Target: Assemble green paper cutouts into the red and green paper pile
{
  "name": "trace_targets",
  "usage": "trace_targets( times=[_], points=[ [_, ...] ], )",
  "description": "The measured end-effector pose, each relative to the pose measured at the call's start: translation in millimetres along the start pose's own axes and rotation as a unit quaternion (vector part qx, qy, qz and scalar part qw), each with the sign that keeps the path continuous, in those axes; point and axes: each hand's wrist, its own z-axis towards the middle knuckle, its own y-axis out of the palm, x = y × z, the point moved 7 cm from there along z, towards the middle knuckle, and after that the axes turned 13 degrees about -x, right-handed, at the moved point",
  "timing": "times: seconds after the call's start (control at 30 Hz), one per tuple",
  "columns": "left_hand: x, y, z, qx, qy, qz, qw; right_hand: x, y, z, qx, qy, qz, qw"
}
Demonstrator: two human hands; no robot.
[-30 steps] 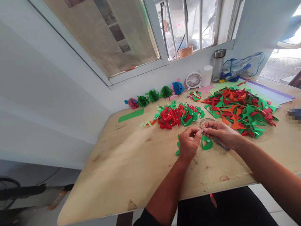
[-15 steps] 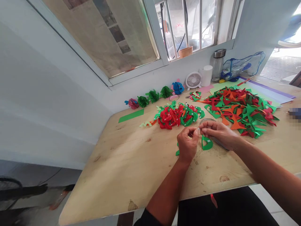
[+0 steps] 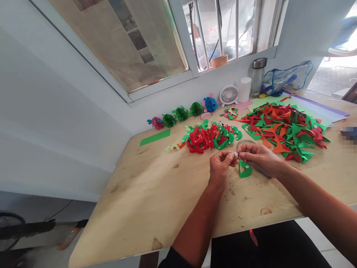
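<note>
Table of pale, knotted wood, with a barred window at twelve o'clock and the person's black-clad lap at six. At the centre of this clock, just above the tabletop, two bare hands meet at a tiny, flat white tab. The right hand, on the three o'clock side, pinches it between thumb and fingers. The left hand, at nine, has thumb and forefinger drawn narrow at the tab's edge; whether they grip it too, I cannot tell from where I stand.

At five o'clock, just below the fingertips, lies a curved green paper cutout bearing a white square. At ten rests a heap of curved red and green paper pieces, many dotted with white squares; at two, a larger pile of jagged red, orange and green paper offcuts.

Something so small, I judge, calls for a light hold by its edges, one hand steady while the other does the fine work. Wrists rested on the wood would calm any shake, and staying low leaves a slipped tab little way to fall.
</note>
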Motion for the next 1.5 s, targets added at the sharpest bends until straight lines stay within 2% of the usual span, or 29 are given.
trace_targets(
  times=[0.53,0.97,1.33,1.5],
  points=[
    [-6.7,1.5,0.3,-0.014,-0.017,-0.036,0.999,-7.2,6.5,0.0,-0.009,-0.008,0.008,1.0],
    [-10.8,2.2,1.3,-0.023,-0.035,-0.056,0.998,-8.5,4.5,-0.3,0.007,-0.009,-0.025,1.0],
    [-12.4,2.1,1.3,-0.029,-0.041,-0.069,0.996,-11.9,8.4,-0.3,-0.014,-0.004,-0.047,0.999],
    [-9.5,0.9,0.8,-0.012,-0.041,-0.035,0.998,-8.5,3.2,-0.6,0.017,-0.003,-0.058,0.998]
  ],
)
